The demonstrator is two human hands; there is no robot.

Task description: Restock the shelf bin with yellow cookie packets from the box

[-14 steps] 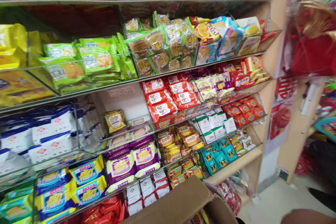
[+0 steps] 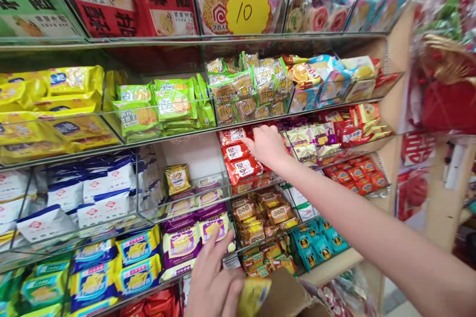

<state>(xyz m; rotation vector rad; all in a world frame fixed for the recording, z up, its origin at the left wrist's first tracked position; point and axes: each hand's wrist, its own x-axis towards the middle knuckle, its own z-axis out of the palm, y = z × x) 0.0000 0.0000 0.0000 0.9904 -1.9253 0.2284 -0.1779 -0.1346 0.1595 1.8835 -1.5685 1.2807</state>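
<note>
Red packets (image 2: 241, 168) lie behind a clear panel (image 2: 243, 187); my right hand (image 2: 269, 146) curls over them, grip hidden. Best to clear that panel with my wrist, pinching lightly. My left hand (image 2: 213, 277): by a yellow packet (image 2: 255, 298), hold unclear.

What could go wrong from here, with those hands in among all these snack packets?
The right hand is at the red packets, which sit close together, so it might knock some out of place.

The left hand is beside a yellow packet near the cardboard box; I can't tell how firm any grip is, so the packet might slip.

The right forearm crosses in front of other packets and might brush them.
</note>
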